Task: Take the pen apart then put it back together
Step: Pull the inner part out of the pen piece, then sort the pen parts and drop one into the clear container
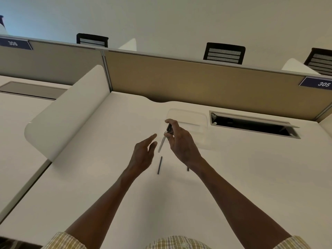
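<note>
My right hand (179, 142) grips the pen barrel (163, 141), a clear tube with a black end, near its upper part; the tube slants down to the left above the white desk (233, 177). My left hand (143, 155) hovers just left of the barrel with its fingers straight and holds nothing. A thin dark refill (159, 165) lies on the desk below the barrel's lower end. A small dark piece (188, 168) shows on the desk just under my right wrist, mostly hidden.
A clear plastic tray (190, 117) lies behind my hands. An open cable hatch (255, 125) sits at the right rear. A tan partition (197, 81) closes the back and a white curved divider (68, 112) stands at the left.
</note>
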